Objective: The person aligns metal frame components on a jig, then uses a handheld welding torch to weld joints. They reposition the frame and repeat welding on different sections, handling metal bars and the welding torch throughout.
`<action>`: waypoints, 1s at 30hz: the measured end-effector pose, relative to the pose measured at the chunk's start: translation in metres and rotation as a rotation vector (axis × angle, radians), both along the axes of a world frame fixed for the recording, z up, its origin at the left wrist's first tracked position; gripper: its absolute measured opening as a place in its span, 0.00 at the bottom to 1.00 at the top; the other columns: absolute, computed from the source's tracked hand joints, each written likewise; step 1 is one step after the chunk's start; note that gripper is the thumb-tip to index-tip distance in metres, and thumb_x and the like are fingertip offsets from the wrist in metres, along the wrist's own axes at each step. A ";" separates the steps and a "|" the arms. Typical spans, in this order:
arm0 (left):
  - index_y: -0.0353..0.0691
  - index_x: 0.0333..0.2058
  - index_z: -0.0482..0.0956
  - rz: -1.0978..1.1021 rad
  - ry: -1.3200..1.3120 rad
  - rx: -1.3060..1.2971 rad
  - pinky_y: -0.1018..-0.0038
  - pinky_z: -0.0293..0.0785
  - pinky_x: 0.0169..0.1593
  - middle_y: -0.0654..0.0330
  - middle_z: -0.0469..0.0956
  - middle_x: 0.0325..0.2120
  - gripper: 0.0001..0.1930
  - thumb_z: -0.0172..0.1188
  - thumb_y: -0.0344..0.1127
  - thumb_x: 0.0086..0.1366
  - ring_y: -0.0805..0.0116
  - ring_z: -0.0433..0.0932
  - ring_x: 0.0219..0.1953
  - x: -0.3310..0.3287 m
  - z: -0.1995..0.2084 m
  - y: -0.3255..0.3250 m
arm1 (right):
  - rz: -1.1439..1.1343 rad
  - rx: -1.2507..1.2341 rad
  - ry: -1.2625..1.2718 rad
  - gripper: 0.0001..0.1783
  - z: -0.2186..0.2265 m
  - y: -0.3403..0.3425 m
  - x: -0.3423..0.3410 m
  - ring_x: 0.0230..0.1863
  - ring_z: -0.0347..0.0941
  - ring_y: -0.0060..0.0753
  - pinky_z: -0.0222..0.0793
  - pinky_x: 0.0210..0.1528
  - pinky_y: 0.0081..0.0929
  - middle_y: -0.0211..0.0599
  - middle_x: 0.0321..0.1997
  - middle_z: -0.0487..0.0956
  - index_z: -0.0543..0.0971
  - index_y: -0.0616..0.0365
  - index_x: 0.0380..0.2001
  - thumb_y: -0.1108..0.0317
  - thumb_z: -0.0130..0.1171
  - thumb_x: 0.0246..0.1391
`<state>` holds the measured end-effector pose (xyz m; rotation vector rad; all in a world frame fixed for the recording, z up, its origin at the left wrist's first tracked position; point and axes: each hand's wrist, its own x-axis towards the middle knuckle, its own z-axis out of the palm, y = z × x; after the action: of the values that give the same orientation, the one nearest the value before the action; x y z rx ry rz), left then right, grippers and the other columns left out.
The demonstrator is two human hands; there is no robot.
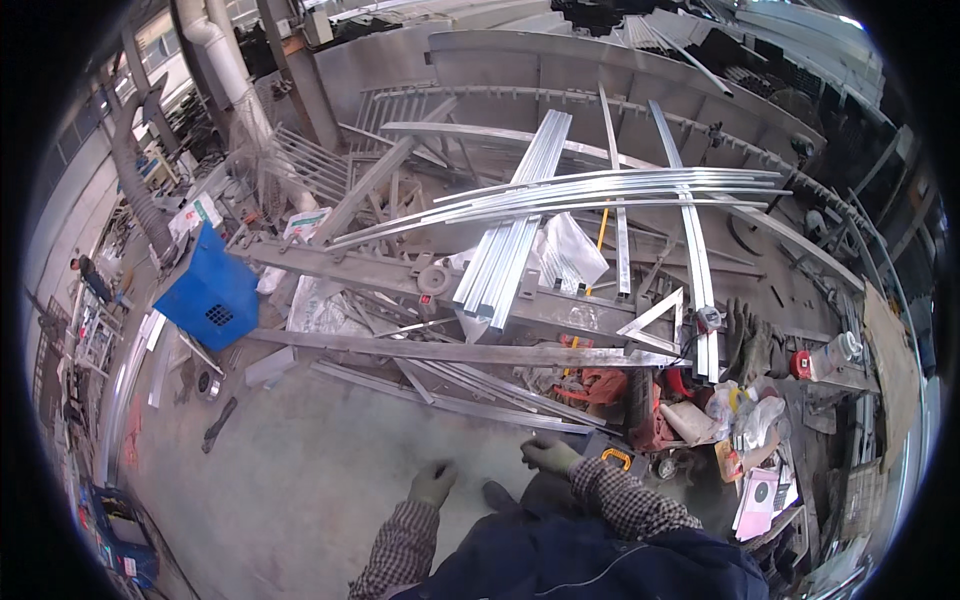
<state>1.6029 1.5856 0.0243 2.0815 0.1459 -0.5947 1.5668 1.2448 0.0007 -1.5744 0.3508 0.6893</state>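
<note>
My left hand [433,482], in a grey-green glove, hangs over the floor with its fingers curled in and nothing visible in them. My right hand [550,455], gloved alike, is held in front of my body with the fingers drawn together. Whether a small thing is between those fingers is too small to tell. Beyond my hands stands a steel frame bench [480,352]. Across it rest a bundle of shiny square metal tubes [515,225] and several long thin metal profiles [620,190] laid crosswise on top. A tape measure [708,319] sits on a metal tube [695,250] at the right.
A blue metal hood [212,290] stands at the left. A white triangular frame [655,322] leans near the bench's right end. Below it are a case with a yellow handle [617,458], red cloth [600,385] and a pink paper [757,505]. Long profiles [450,400] lie low along the bench.
</note>
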 end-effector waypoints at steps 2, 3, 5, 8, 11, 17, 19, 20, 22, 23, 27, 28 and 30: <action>0.32 0.57 0.84 -0.076 -0.182 -0.061 0.66 0.80 0.59 0.47 0.88 0.49 0.28 0.69 0.51 0.70 0.58 0.87 0.51 0.065 0.035 -0.042 | -0.092 0.046 -0.026 0.26 0.016 0.001 0.054 0.43 0.82 0.27 0.79 0.46 0.27 0.36 0.48 0.86 0.81 0.57 0.61 0.47 0.60 0.73; 0.32 0.56 0.84 -0.108 -0.222 -0.010 0.64 0.80 0.59 0.46 0.88 0.48 0.29 0.69 0.52 0.69 0.56 0.87 0.51 0.093 0.051 -0.063 | -0.161 0.083 -0.031 0.26 0.023 0.002 0.075 0.44 0.82 0.27 0.79 0.46 0.28 0.36 0.48 0.86 0.80 0.56 0.61 0.47 0.59 0.74; 0.33 0.56 0.84 -0.133 -0.277 -0.012 0.61 0.80 0.58 0.45 0.88 0.47 0.30 0.70 0.54 0.68 0.52 0.87 0.51 0.142 0.076 -0.103 | -0.304 0.176 -0.018 0.30 0.035 0.008 0.115 0.49 0.83 0.33 0.81 0.52 0.32 0.41 0.54 0.86 0.78 0.55 0.65 0.42 0.58 0.74; 0.32 0.57 0.83 -0.136 -0.373 0.016 0.58 0.80 0.59 0.43 0.86 0.48 0.32 0.71 0.54 0.67 0.48 0.86 0.53 0.203 0.108 -0.151 | -0.426 0.340 0.017 0.37 0.052 0.015 0.172 0.55 0.83 0.40 0.78 0.60 0.41 0.46 0.60 0.84 0.71 0.54 0.71 0.39 0.59 0.73; 0.30 0.59 0.80 -0.162 -0.582 0.270 0.57 0.79 0.61 0.41 0.85 0.50 0.36 0.73 0.54 0.64 0.45 0.85 0.53 0.245 0.130 -0.185 | -0.476 0.510 0.096 0.42 0.061 0.021 0.210 0.58 0.82 0.42 0.77 0.61 0.44 0.46 0.63 0.83 0.67 0.53 0.74 0.35 0.59 0.70; 0.37 0.55 0.83 -0.282 -0.446 0.623 0.49 0.81 0.56 0.39 0.81 0.53 0.34 0.68 0.60 0.61 0.39 0.84 0.52 0.303 0.145 -0.228 | -0.604 0.518 0.075 0.34 0.047 0.034 0.241 0.49 0.86 0.37 0.83 0.48 0.38 0.39 0.52 0.88 0.78 0.55 0.63 0.36 0.58 0.72; 0.36 0.49 0.84 -0.304 -0.525 0.610 0.48 0.82 0.54 0.42 0.83 0.49 0.30 0.67 0.59 0.61 0.39 0.85 0.48 0.304 0.143 -0.231 | -0.623 0.501 0.086 0.30 0.040 0.040 0.240 0.47 0.86 0.37 0.83 0.47 0.39 0.38 0.49 0.88 0.80 0.55 0.60 0.39 0.56 0.75; 0.36 0.49 0.84 -0.297 -0.530 0.601 0.48 0.82 0.54 0.42 0.83 0.48 0.30 0.67 0.59 0.62 0.39 0.85 0.48 0.304 0.142 -0.231 | -0.643 0.536 0.062 0.29 0.037 0.043 0.239 0.45 0.87 0.38 0.84 0.45 0.39 0.38 0.47 0.88 0.80 0.56 0.59 0.40 0.56 0.75; 0.36 0.47 0.85 -0.291 -0.513 0.590 0.49 0.82 0.54 0.43 0.84 0.46 0.29 0.68 0.58 0.61 0.39 0.85 0.49 0.303 0.138 -0.230 | -0.615 0.527 0.004 0.29 0.034 0.042 0.239 0.45 0.87 0.38 0.84 0.46 0.39 0.38 0.47 0.88 0.80 0.56 0.58 0.41 0.56 0.75; 0.36 0.47 0.85 -0.290 -0.485 0.587 0.49 0.82 0.54 0.43 0.84 0.46 0.29 0.68 0.58 0.61 0.39 0.85 0.49 0.303 0.137 -0.228 | -0.616 0.495 0.037 0.28 0.033 0.040 0.239 0.45 0.87 0.38 0.84 0.46 0.39 0.38 0.47 0.88 0.80 0.56 0.58 0.41 0.56 0.75; 0.35 0.50 0.86 -0.248 -0.490 0.552 0.51 0.81 0.56 0.43 0.86 0.46 0.30 0.72 0.55 0.60 0.42 0.85 0.52 0.288 0.132 -0.207 | -0.564 0.549 0.075 0.27 0.035 0.022 0.245 0.47 0.86 0.39 0.84 0.51 0.41 0.39 0.48 0.88 0.81 0.55 0.58 0.43 0.55 0.76; 0.35 0.48 0.86 -0.245 -0.525 0.517 0.50 0.81 0.53 0.44 0.87 0.43 0.28 0.74 0.54 0.58 0.42 0.85 0.49 0.283 0.132 -0.199 | -0.551 0.561 0.099 0.26 0.036 0.017 0.249 0.48 0.86 0.40 0.83 0.52 0.42 0.39 0.49 0.87 0.81 0.55 0.58 0.43 0.55 0.76; 0.37 0.43 0.86 -0.246 -0.531 0.482 0.50 0.82 0.51 0.46 0.86 0.41 0.26 0.73 0.54 0.58 0.43 0.86 0.46 0.261 0.133 -0.178 | -0.495 0.634 0.085 0.28 0.037 0.010 0.254 0.52 0.84 0.42 0.78 0.61 0.46 0.38 0.53 0.86 0.81 0.52 0.59 0.40 0.54 0.75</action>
<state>1.8644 1.4081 0.1572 2.6760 -0.3061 -0.1305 1.8211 1.2549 0.0377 -0.8121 0.5043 0.4185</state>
